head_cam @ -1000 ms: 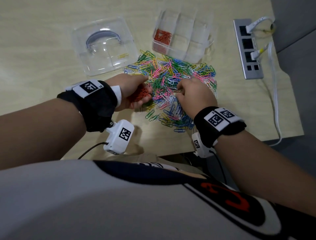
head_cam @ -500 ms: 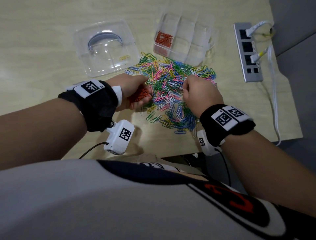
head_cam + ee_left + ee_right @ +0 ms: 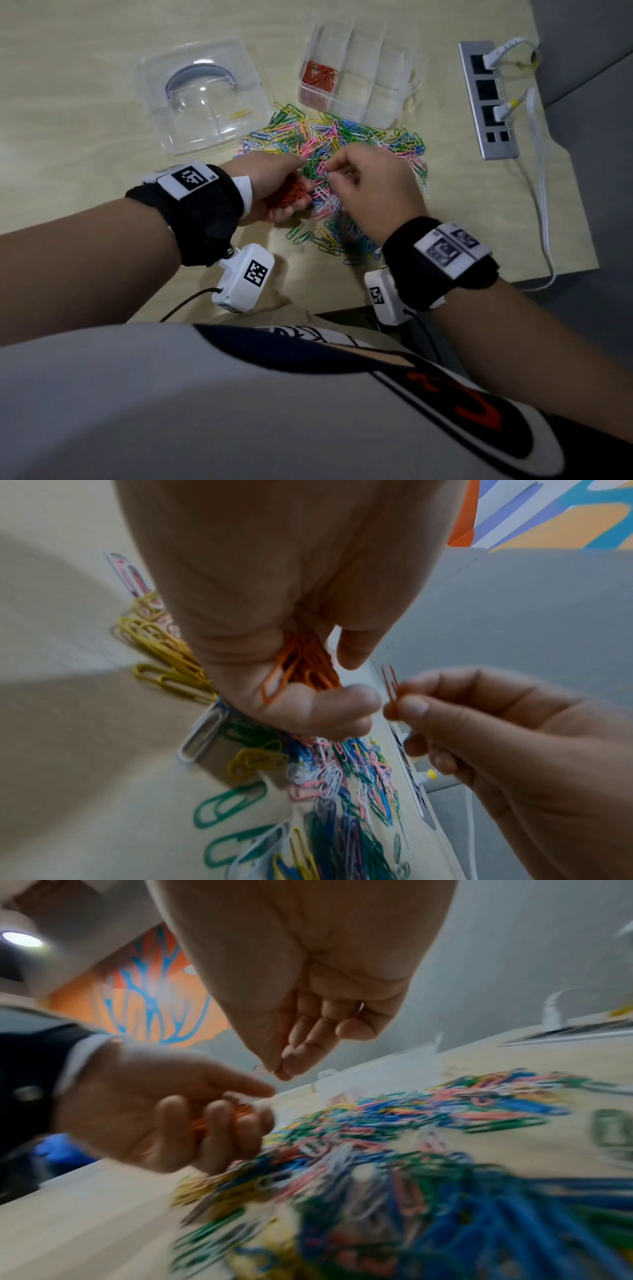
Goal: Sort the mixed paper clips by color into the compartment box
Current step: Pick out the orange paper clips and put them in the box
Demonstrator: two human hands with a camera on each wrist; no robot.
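Left hand (image 3: 274,185), centre of the head view, curled around a bunch of orange clips (image 3: 291,197), held just above the near-left edge of the pile. In the left wrist view, same bunch (image 3: 301,666) bulging out between thumb and curled fingers (image 3: 329,710).

Right hand (image 3: 373,185), just right of the left one and close to it, pinching 1 orange clip (image 3: 390,685) between thumb and forefinger, other fingers loosely curled; clip upright in the left wrist view, near the left thumb but not touching it. In the right wrist view, only a thin orange loop (image 3: 262,1070) showing at the pinched fingertips (image 3: 291,1061).

Under both hands, mixed clip pile (image 3: 346,147) spread across the middle of the tabletop (image 3: 85,85): green, blue, pink, yellow, white.

Above the pile, upper centre of the head view, clear compartment box (image 3: 397,113), with orange clips (image 3: 318,77) in its left compartment; other compartments too glary to judge.

Upper left, clear lid (image 3: 202,96) lying flat, 1 yellow clip (image 3: 241,113) on it.

Far right, grey power strip (image 3: 486,102) with white plugs and a white cable (image 3: 544,219) running down toward the tabletop's edge.
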